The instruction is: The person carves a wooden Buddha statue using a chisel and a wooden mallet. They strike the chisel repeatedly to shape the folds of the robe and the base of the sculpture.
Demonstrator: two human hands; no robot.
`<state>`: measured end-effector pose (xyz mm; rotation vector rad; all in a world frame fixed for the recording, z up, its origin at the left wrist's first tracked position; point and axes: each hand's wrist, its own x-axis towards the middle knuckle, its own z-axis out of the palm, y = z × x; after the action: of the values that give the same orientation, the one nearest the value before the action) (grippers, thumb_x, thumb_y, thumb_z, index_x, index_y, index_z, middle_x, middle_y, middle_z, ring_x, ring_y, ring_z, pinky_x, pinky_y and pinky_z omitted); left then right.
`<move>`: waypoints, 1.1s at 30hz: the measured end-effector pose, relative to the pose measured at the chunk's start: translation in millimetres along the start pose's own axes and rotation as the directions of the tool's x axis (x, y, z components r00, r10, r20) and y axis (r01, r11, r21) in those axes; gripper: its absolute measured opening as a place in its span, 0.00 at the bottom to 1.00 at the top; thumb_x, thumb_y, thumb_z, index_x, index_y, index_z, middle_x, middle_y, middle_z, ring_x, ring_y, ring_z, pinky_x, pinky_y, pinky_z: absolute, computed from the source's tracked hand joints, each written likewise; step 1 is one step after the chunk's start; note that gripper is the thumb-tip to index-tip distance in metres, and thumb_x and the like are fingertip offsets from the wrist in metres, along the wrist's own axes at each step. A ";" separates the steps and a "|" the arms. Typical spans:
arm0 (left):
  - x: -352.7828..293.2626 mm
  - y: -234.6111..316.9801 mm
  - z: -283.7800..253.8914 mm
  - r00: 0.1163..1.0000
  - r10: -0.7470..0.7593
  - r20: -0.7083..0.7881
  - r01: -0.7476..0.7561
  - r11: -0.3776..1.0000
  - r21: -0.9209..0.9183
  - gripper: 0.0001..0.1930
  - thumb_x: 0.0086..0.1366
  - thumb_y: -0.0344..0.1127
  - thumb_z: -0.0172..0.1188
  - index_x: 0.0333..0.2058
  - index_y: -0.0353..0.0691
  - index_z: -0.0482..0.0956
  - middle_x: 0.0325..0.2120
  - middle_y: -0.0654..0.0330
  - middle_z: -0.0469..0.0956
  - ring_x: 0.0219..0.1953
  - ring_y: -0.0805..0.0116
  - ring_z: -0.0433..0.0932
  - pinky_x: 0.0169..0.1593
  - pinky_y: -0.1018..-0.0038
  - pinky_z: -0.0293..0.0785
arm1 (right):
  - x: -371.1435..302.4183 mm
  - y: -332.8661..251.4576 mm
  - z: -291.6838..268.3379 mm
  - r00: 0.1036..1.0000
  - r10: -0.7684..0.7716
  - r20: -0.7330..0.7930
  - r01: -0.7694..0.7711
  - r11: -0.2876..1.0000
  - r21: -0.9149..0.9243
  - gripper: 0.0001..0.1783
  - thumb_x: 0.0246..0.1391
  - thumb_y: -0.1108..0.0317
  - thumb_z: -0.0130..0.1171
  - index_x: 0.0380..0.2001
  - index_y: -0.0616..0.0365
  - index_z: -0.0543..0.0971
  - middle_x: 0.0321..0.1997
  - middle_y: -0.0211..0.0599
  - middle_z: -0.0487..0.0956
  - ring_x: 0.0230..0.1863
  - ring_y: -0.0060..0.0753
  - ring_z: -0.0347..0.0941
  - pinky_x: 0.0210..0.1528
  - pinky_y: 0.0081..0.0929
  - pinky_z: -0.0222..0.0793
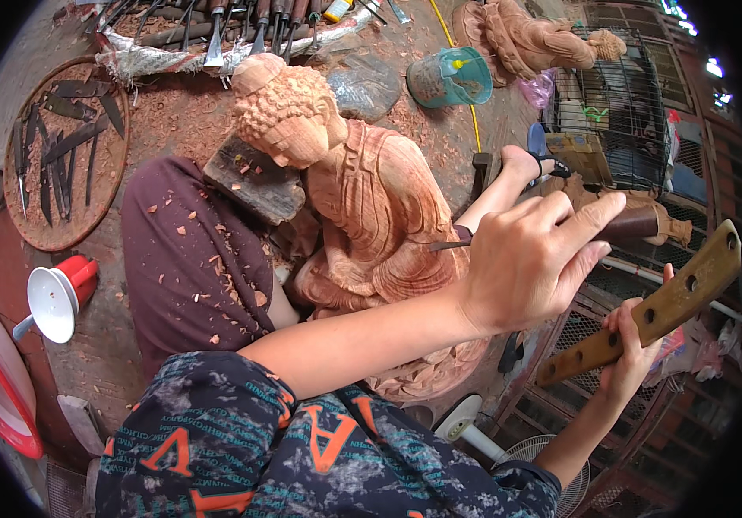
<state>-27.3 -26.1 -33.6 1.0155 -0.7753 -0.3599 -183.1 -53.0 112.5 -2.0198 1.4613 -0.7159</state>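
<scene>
Grips a chisel [632,225] in the curled left hand [516,262], with its tip at the side of a carved wooden figure [379,203], located right of the trousered knee [183,246]. Grasps a drilled wooden bar [677,295] in the closed right hand [627,350], apart from the chisel.

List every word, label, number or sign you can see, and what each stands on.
Dark shirt: large orange letters and rows of small teal print; wording not copied here.
Yellow bottle: any markings too small to read.
Cardboard box: any print too small to read.
</scene>
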 end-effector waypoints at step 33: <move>-4.1 2.7 -7.1 0.999 0.013 0.034 -0.010 0.997 -0.074 0.22 0.53 0.35 0.63 0.50 0.48 0.77 0.23 0.56 0.74 0.51 0.47 0.74 0.35 0.64 0.77 | -11.4 -15.4 10.2 0.997 -0.065 -0.046 0.061 0.993 -0.102 0.41 0.50 0.80 0.56 0.66 0.58 0.51 0.28 0.27 0.68 0.28 0.18 0.63 0.35 0.17 0.62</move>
<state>-25.2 -17.9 -35.1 0.9372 -0.7930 -0.3939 -168.8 -36.8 114.8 -2.1466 1.4940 -0.7360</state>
